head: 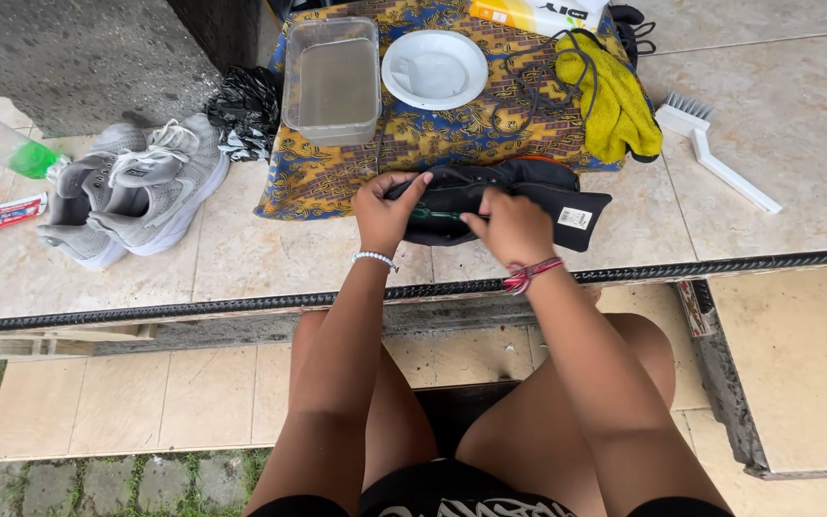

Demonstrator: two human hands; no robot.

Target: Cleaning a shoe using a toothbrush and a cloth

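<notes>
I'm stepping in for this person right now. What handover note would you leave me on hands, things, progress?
Left hand: grips the black shoe at its left end.
Right hand: on the shoe's middle, fingers at a green tool.
Shoe lies at the patterned cloth edge.
Water tub, white bowl, yellow rag, white brush beyond.
Grey sneakers sit untouched.
Done: cannot tell.

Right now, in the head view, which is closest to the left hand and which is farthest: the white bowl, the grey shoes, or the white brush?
From the left hand:
1. White bowl, up on the patterned cloth.
2. Grey shoes, off to the left on the tiles.
3. White brush, far right on the tiles.
</notes>
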